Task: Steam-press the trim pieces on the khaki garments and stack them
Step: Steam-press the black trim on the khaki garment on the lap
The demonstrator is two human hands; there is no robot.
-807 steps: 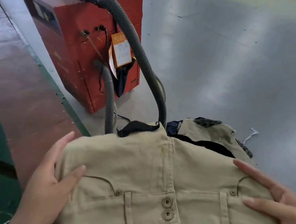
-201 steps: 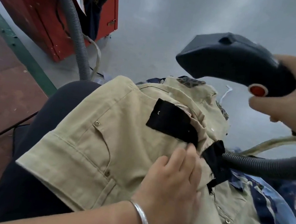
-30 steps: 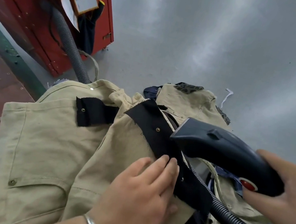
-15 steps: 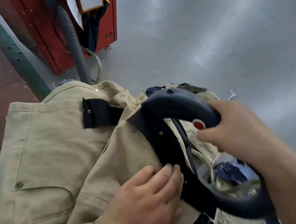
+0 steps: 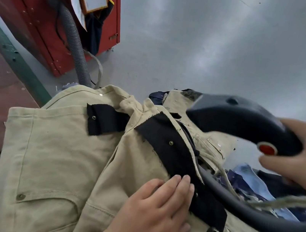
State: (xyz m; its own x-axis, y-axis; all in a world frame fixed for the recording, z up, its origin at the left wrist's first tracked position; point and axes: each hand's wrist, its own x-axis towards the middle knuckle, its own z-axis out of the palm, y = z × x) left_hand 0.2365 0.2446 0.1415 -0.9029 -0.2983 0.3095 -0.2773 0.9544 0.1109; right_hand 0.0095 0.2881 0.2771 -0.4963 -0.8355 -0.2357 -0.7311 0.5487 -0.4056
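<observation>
Your steam iron (image 5: 247, 124) has lifted off the black trim strip (image 5: 176, 165); right hand (image 5: 302, 157) grips its handle; left hand (image 5: 154, 216) flat, pinning soft, limp khaki garment (image 5: 56, 160) across your lap; hold beside the strip.

Changes logged since half a second ago:

- Steamer head (image 5: 243, 122): I see it lifted off the long black trim strip (image 5: 172, 155) and drawn right, clear of the cloth; it was down on the strip's far end.
- Right hand (image 5: 305, 160): moved right with the handle, thumb near the red button (image 5: 266, 149).
- Black trim strip: far end and stud now uncovered.
- Hose (image 5: 253, 214): curves lower across the strip's near-right side.
- Left hand (image 5: 156, 212): fingertips slightly nearer, at the strip's edge.
</observation>
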